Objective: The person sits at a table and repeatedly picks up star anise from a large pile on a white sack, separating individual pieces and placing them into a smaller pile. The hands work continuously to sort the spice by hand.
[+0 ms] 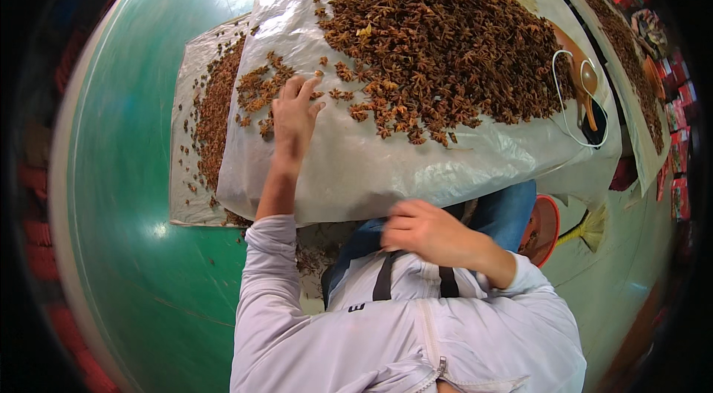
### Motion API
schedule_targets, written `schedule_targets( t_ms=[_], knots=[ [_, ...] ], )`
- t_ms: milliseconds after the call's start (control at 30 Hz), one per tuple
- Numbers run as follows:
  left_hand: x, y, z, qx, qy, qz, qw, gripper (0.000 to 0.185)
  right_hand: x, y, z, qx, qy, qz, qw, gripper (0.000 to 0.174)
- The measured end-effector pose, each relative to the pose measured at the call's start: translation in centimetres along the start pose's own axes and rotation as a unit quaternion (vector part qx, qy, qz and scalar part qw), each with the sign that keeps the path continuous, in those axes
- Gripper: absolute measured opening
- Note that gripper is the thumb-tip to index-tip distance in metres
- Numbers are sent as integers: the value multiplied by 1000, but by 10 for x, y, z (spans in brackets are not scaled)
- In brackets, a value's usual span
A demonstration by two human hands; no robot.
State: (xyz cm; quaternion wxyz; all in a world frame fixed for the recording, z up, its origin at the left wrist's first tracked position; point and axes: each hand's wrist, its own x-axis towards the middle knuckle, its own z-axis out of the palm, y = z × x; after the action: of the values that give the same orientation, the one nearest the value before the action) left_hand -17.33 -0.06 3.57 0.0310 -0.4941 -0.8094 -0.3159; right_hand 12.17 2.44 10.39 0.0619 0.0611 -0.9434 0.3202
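Note:
A large heap of dried star anise lies on a table covered with a pale plastic sheet. My left hand reaches over the sheet, at the right edge of a small group of star anise. Its fingers are spread and bent downward; whether a piece is between them cannot be told. My right hand is over my lap, near the front edge of the sheet, slightly blurred with its fingers curled. What it may hold is hidden.
Left and lower, small brown pieces cover a pale mat. A brown ladle and a white cord lie at the heap's right. A red basket and a yellow broom are on the floor, right. Another covered surface bears brown pieces.

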Motion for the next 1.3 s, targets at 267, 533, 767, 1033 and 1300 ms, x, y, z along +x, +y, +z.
schedule_targets(
  t_ms=[267, 533, 767, 1033, 1300],
  knots=[
    [55, 1, 42, 48, -63, 201, 976, 18, -42, 33, -35, -121, 95, 189, 970, 34],
    [26, -21, 2, -81, 63, 79, 992, 13, 130, 137, -10, -256, 240, 192, 917, 13],
    [28, -43, -13, -37, 89, -68, 993, 12, 126, 151, 3, -210, 337, 138, 907, 11],
    [-16, 11, -46, -246, -320, 4, 915, 47, 79, 110, -14, -95, 359, 165, 914, 11],
    [-53, 50, -23, -75, -213, 193, 955, 41, 59, 63, 8, 136, 176, 186, 957, 11]
  ],
)
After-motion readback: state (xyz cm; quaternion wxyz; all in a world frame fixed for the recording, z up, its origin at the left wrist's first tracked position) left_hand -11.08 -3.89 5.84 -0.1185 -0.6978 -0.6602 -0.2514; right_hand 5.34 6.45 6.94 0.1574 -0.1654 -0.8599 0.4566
